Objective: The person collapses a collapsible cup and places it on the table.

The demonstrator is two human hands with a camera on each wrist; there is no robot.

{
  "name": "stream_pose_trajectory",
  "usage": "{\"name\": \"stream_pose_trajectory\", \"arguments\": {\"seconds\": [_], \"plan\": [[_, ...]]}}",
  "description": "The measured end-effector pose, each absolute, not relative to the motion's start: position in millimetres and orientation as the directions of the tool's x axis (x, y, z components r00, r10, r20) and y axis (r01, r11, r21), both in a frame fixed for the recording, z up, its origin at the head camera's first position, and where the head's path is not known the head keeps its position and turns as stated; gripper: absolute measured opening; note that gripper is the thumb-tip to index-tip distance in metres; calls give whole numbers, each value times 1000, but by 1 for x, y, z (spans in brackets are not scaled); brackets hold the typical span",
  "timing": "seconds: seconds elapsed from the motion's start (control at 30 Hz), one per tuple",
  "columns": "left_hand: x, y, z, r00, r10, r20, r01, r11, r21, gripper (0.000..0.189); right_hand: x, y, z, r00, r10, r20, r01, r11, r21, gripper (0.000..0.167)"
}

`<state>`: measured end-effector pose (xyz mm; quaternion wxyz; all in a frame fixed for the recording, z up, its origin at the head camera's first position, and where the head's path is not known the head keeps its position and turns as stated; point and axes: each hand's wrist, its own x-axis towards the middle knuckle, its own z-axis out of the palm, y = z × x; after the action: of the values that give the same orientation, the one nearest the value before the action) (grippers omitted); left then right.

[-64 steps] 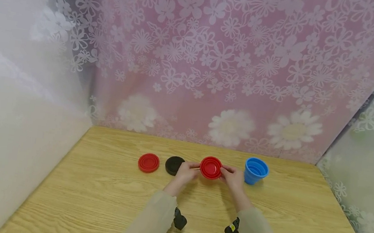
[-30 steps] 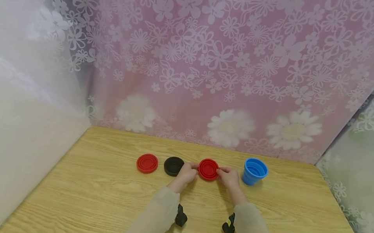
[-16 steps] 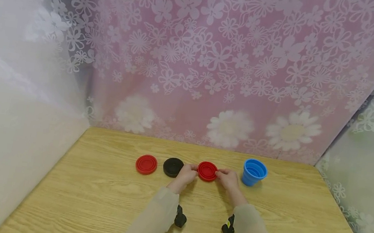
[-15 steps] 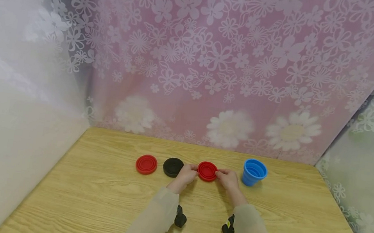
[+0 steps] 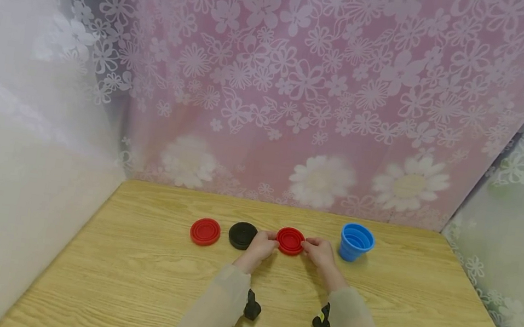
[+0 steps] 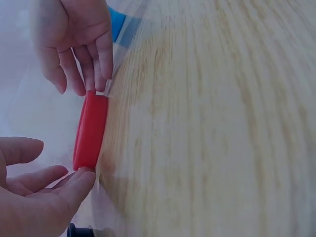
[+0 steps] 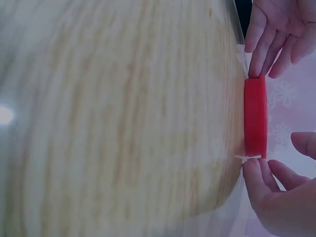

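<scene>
A red collapsible cup [image 5: 290,241] sits folded flat on the table between the two hands, its ringed inside facing up. On its left side, the left hand [image 5: 261,247] touches the rim with its fingertips. The right hand [image 5: 321,253] does the same from the right. Seen from the side in the left wrist view, the red cup [image 6: 91,132] is a low, thick disc. Both thumbs stand apart from it, and the fingers are mostly straight. In the right wrist view, fingertips of the right hand [image 7: 284,202] meet the near end of the red cup [image 7: 255,117].
In a row on the wooden table [image 5: 152,281] are a second flat red cup [image 5: 205,232], a flat black cup [image 5: 242,235] beside the left hand, and an expanded blue cup [image 5: 356,242] right of the right hand. A flowered curtain [image 5: 260,102] hangs behind the table.
The middle red cup came down from a raised, tilted pose to lie flat on the table, with both hands following it. Over the last half second almost nothing has moved.
</scene>
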<state>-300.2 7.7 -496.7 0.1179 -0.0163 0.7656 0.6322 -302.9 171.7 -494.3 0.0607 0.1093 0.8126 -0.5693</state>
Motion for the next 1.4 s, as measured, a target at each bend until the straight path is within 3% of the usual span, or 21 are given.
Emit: {"name": "stream_pose_trajectory", "arguments": {"seconds": [0.4, 0.63, 1.03, 1.4], "plan": [[-284, -4, -496, -979, 177, -104, -53, 270, 962, 33, -279, 176, -488, -997, 12, -76, 74, 445, -893, 39], [-260, -10, -486, -956, 286, -64, 17, 272, 962, 36, -251, 184, -482, -1000, -18, 24, -30, 461, -887, 36], [-242, -4, -477, -933, 359, 4, 122, 306, 944, 40, -225, 194, -465, -997, -15, 74, -73, 440, -895, 34], [-243, 20, -477, -929, 370, 30, 132, 254, 958, 38, -220, 220, -462, -999, 31, 22, -5, 465, -885, 37]]}}
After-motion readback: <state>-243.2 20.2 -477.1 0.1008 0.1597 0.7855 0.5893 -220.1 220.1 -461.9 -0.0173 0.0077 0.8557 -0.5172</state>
